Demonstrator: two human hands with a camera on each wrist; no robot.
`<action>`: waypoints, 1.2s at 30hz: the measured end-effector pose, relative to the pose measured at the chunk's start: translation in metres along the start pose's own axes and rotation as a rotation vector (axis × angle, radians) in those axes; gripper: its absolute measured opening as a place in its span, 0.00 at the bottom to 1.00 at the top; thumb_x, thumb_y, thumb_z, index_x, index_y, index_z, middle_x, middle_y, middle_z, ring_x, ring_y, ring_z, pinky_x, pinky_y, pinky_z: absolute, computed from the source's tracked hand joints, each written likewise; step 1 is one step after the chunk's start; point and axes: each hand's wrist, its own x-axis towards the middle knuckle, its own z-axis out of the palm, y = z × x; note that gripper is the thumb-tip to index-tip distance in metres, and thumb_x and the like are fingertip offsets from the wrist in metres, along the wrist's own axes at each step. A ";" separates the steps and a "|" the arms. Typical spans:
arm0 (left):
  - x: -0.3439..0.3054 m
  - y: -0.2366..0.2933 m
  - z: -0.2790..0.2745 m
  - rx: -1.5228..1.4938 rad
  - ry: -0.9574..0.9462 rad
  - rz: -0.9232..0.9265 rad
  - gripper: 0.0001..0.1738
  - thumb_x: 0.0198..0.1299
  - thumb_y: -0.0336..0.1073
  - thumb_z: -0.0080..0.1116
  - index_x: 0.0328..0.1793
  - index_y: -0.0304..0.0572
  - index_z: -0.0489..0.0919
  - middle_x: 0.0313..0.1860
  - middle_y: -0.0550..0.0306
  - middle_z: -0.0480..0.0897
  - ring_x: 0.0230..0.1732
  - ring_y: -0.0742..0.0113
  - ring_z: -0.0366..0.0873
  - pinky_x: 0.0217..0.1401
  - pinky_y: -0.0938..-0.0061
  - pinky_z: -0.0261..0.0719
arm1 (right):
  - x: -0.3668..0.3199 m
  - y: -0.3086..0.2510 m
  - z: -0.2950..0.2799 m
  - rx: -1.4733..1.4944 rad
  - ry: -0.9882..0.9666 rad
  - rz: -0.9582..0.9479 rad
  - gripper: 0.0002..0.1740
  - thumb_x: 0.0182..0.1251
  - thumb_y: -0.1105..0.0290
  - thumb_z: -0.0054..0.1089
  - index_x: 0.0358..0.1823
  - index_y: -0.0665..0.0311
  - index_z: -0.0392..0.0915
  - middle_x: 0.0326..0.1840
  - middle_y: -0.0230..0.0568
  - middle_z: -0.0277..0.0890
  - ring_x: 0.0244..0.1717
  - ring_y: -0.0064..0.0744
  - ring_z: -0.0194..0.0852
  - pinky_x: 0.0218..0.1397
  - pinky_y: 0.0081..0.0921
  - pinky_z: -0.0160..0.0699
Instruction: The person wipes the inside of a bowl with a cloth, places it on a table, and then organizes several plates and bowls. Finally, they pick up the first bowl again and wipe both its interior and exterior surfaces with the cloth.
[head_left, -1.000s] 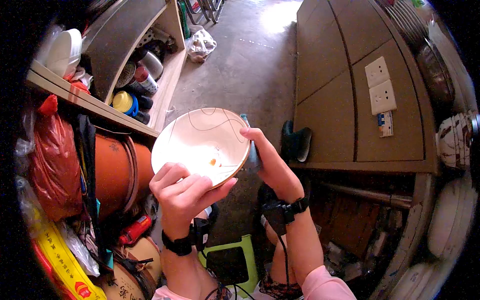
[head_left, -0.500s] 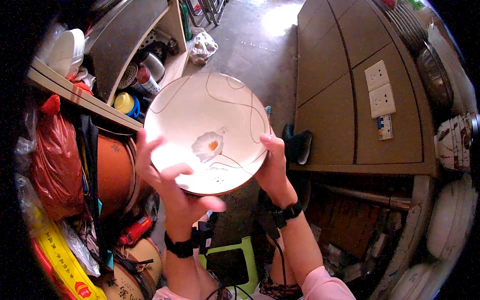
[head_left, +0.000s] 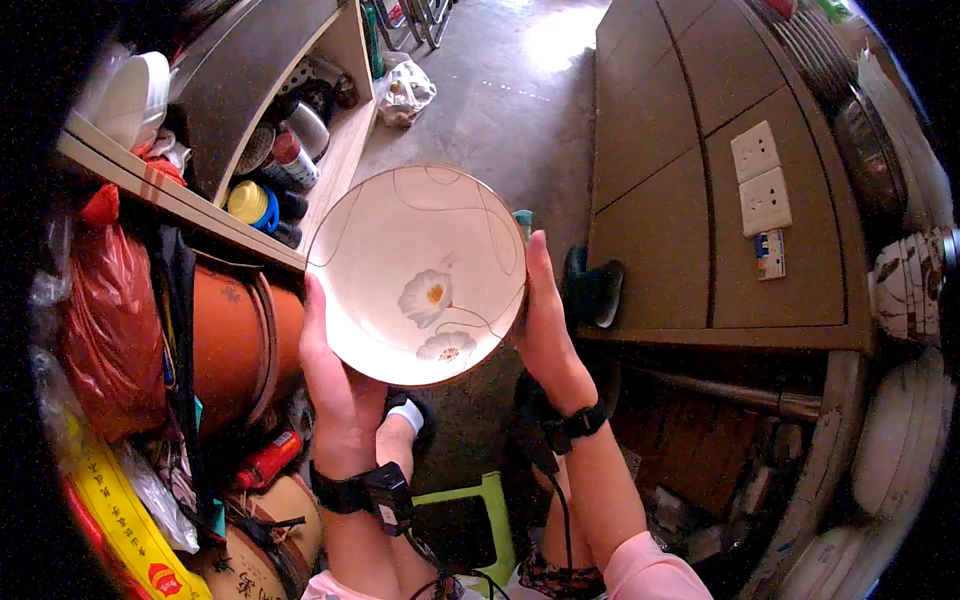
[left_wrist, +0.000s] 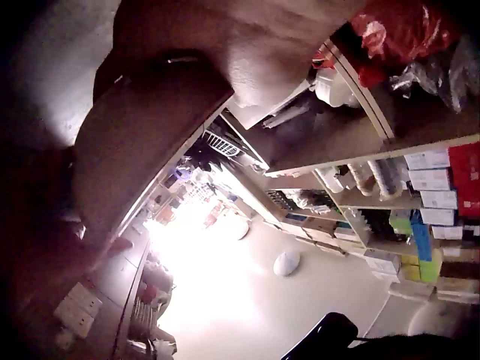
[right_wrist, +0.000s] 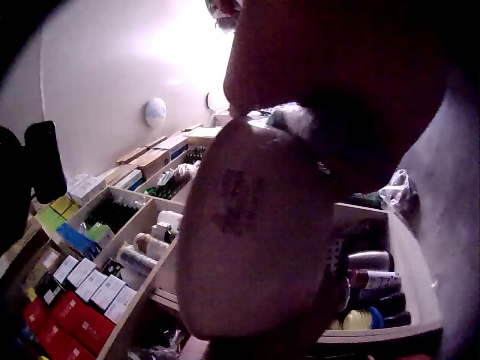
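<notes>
A white bowl [head_left: 400,250] with a thin dark rim, flower prints and curving lines is tilted so its inside faces the head camera. My left hand [head_left: 340,385] holds it from the lower left, thumb along the side and the other fingers hidden beneath. On the right side, my right hand [head_left: 550,330] grips the bowl with its thumb raised beside the rim. The left wrist view shows the bowl's shaded outside [left_wrist: 150,142] under the hand [left_wrist: 240,45]. Faint marks show on the bowl's underside [right_wrist: 244,202] in the right wrist view, below the dark hand [right_wrist: 330,67].
A shelf [head_left: 345,150] with cups and bottles stands at the left, above an orange bucket [head_left: 225,350] and a red bag [head_left: 110,330]. On the right is a brown cabinet [head_left: 650,230] with sockets. A green stool [head_left: 495,520] stands low between the legs.
The bowl came up facing the camera, then moved slightly down and away. My left fingers went from the near rim, through a loosened spread, to a hold at the left side and beneath.
</notes>
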 end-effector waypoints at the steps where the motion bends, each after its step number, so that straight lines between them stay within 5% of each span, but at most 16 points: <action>1: 0.001 -0.003 0.000 0.000 0.001 0.001 0.38 0.79 0.59 0.43 0.80 0.36 0.64 0.73 0.47 0.74 0.72 0.55 0.72 0.77 0.61 0.67 | -0.001 -0.007 0.006 0.009 -0.009 -0.007 0.41 0.79 0.36 0.42 0.75 0.66 0.65 0.65 0.43 0.75 0.66 0.33 0.72 0.68 0.27 0.70; 6: 0.000 -0.010 -0.002 0.091 0.091 0.045 0.41 0.78 0.64 0.43 0.81 0.37 0.62 0.76 0.48 0.71 0.74 0.56 0.70 0.76 0.63 0.68 | 0.006 -0.001 0.005 -0.165 0.208 -0.024 0.35 0.83 0.40 0.43 0.67 0.68 0.69 0.62 0.42 0.80 0.57 0.30 0.77 0.61 0.26 0.73; 9: -0.002 -0.008 0.004 0.141 0.173 0.114 0.39 0.78 0.62 0.45 0.80 0.38 0.64 0.74 0.48 0.73 0.72 0.56 0.73 0.74 0.62 0.71 | 0.007 -0.012 -0.005 -0.104 0.292 0.080 0.29 0.81 0.50 0.56 0.62 0.69 0.65 0.47 0.38 0.81 0.49 0.28 0.78 0.57 0.25 0.74; 11: -0.003 -0.007 0.005 0.138 0.217 0.143 0.36 0.78 0.60 0.47 0.78 0.38 0.67 0.71 0.47 0.77 0.69 0.55 0.76 0.72 0.60 0.74 | 0.006 -0.019 -0.005 -0.125 0.345 -0.089 0.26 0.78 0.56 0.63 0.61 0.68 0.64 0.45 0.35 0.82 0.44 0.22 0.77 0.50 0.22 0.74; 12: -0.003 -0.007 0.005 0.157 0.210 0.142 0.36 0.78 0.59 0.47 0.78 0.38 0.67 0.71 0.47 0.77 0.69 0.55 0.76 0.72 0.61 0.74 | 0.008 -0.018 -0.009 -0.150 0.336 -0.135 0.20 0.78 0.58 0.60 0.59 0.64 0.72 0.54 0.37 0.86 0.49 0.21 0.77 0.54 0.22 0.73; 17: 0.007 -0.024 -0.013 0.134 0.126 0.077 0.34 0.78 0.58 0.47 0.78 0.42 0.67 0.72 0.49 0.75 0.70 0.56 0.75 0.74 0.61 0.72 | 0.013 -0.010 -0.013 -0.092 0.397 -0.334 0.16 0.74 0.67 0.67 0.60 0.62 0.80 0.54 0.32 0.86 0.51 0.21 0.77 0.58 0.21 0.73; 20: 0.002 -0.030 -0.001 0.381 -0.002 0.157 0.31 0.81 0.56 0.42 0.81 0.48 0.65 0.77 0.51 0.69 0.75 0.57 0.69 0.77 0.61 0.68 | 0.010 -0.014 -0.010 -0.703 0.474 -0.689 0.25 0.59 0.76 0.74 0.59 0.49 0.86 0.55 0.36 0.78 0.56 0.39 0.76 0.61 0.30 0.75; 23: -0.008 -0.028 0.013 0.439 -0.043 0.145 0.29 0.82 0.50 0.44 0.81 0.42 0.62 0.77 0.49 0.68 0.77 0.60 0.65 0.79 0.66 0.61 | 0.004 -0.019 -0.001 -1.063 0.499 -0.817 0.30 0.54 0.78 0.75 0.59 0.43 0.88 0.52 0.35 0.76 0.53 0.41 0.74 0.58 0.32 0.76; 31: -0.007 -0.046 0.015 0.476 -0.140 0.147 0.28 0.82 0.47 0.44 0.81 0.43 0.63 0.77 0.49 0.67 0.77 0.61 0.63 0.81 0.66 0.58 | 0.004 -0.012 0.009 -0.973 0.345 -0.759 0.32 0.51 0.78 0.76 0.61 0.46 0.86 0.45 0.36 0.77 0.46 0.37 0.72 0.50 0.33 0.80; 36: -0.011 -0.048 0.018 0.596 -0.157 0.241 0.28 0.82 0.48 0.44 0.80 0.42 0.64 0.78 0.48 0.67 0.77 0.61 0.63 0.80 0.66 0.58 | 0.002 -0.015 0.014 -0.935 0.403 -0.725 0.23 0.57 0.75 0.74 0.56 0.56 0.83 0.43 0.40 0.80 0.45 0.45 0.79 0.50 0.37 0.81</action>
